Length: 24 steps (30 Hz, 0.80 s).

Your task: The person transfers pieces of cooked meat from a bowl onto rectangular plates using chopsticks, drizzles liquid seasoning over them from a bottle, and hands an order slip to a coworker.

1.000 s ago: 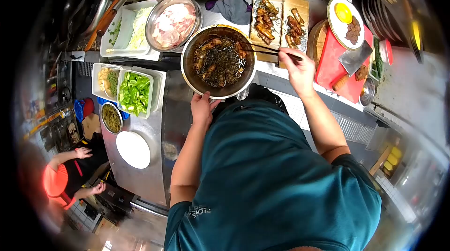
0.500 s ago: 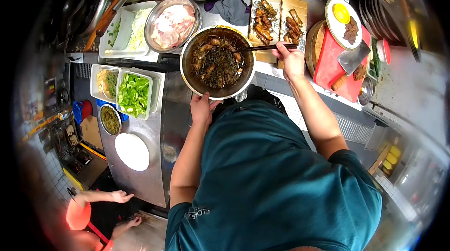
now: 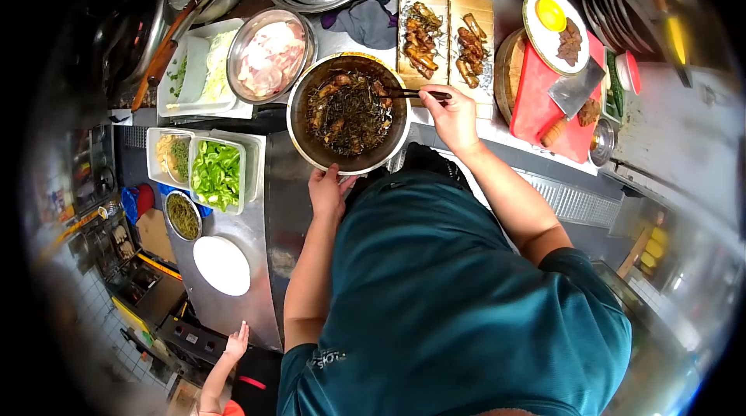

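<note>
My left hand [image 3: 329, 191] grips the near rim of a large round bowl [image 3: 294, 125], fingers under its edge. Inside it lie browned meat pieces in dark liquid with many thin dark strands [image 3: 350, 114]. My right hand [image 3: 452, 117] is closed around dark chopsticks [image 3: 416, 93], whose tips reach into the bowl's right side among the food. Just beyond that hand, two long rectangular plates [image 3: 460, 6] hold browned, glazed meat pieces [image 3: 471, 51].
Left of the bowl stand a bowl of raw meat [image 3: 272, 59] and a tub of chopped green peppers [image 3: 217, 175]. A white oval plate [image 3: 221, 264] lies on the side counter. At right, a cleaver [image 3: 576, 90] rests on a red board [image 3: 536, 109]. A co-worker's hand [image 3: 237, 341] shows lower left.
The chopsticks now sit deeper in the bowl, and my right hand has come nearer to it. The co-worker's arm has shifted right and down. The whole view has moved slightly.
</note>
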Each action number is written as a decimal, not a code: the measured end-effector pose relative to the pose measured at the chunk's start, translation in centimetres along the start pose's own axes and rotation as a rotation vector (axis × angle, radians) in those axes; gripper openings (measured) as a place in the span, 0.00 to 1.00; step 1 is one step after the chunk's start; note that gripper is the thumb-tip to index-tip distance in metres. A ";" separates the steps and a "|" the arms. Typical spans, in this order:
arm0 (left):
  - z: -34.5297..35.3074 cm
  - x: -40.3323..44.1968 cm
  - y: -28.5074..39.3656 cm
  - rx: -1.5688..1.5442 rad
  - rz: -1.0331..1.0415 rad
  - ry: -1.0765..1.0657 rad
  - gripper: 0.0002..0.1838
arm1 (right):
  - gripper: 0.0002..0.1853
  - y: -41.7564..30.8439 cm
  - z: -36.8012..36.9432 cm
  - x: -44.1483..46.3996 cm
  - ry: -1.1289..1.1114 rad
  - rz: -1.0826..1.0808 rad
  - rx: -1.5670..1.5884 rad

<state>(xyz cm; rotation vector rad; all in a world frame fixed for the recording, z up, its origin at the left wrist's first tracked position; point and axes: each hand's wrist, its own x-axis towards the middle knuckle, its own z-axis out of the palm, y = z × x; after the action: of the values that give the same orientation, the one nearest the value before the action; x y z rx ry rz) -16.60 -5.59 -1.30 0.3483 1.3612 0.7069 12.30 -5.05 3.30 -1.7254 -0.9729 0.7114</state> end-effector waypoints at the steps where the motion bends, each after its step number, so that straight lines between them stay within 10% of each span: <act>1: 0.1 -0.1 0.0 -0.006 -0.003 0.002 0.08 | 0.06 0.2 0.1 0.2 -0.007 0.021 -0.010; 12: 0.1 0.0 -0.3 -0.038 0.007 -0.009 0.10 | 0.08 2.5 -3.5 2.7 0.128 0.415 0.488; 24: 0.0 0.1 -0.5 -0.063 0.038 -0.018 0.08 | 0.10 -1.9 -17.0 6.2 0.276 0.253 0.362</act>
<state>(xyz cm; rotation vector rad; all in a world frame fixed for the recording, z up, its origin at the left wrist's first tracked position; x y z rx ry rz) -16.43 -5.87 -1.70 0.3305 1.3153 0.7752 28.76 -7.33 10.69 -1.5830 -0.4111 0.7354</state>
